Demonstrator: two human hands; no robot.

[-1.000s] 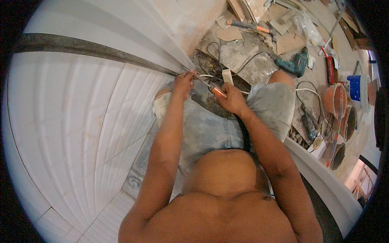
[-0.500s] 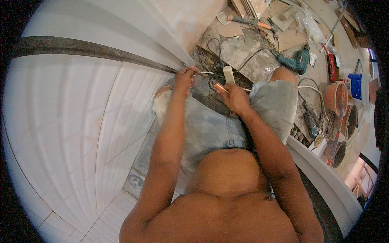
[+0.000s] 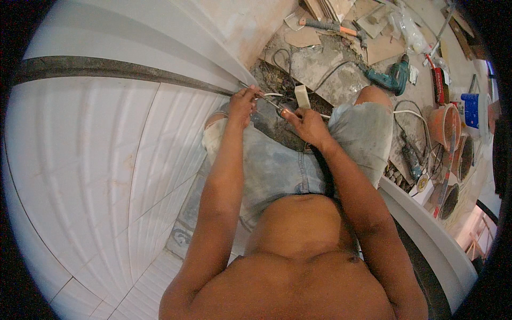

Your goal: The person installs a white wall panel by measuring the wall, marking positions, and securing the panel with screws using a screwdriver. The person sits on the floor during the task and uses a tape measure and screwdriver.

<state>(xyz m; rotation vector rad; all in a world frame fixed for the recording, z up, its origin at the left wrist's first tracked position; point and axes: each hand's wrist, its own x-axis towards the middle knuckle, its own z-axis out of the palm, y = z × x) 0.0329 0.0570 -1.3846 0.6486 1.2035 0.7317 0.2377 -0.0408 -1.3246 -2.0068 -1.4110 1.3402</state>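
Observation:
My right hand (image 3: 311,127) is closed around the orange handle of a screwdriver (image 3: 273,103). Its thin metal shaft runs up and left to my left hand (image 3: 244,104), whose fingers pinch it near the tip. The tip meets the dark gap (image 3: 122,68) between the lower white tiles (image 3: 101,138) and the white piece above (image 3: 160,40). Fingers cover part of the shaft and most of the handle. Just beyond my right hand stands a small cream block (image 3: 302,97), with a white cable running behind it.
On the rubble floor beyond my knees lie a hammer (image 3: 333,28) and a green power drill (image 3: 392,77). To the right are an angle grinder (image 3: 410,157), an orange bucket (image 3: 444,124) and a blue-and-white bucket (image 3: 474,113). Tiled wall stands close on my left.
My right hand has turned on the screwdriver handle, covering more of it. My left hand keeps its pinch on the shaft. The view has shifted slightly.

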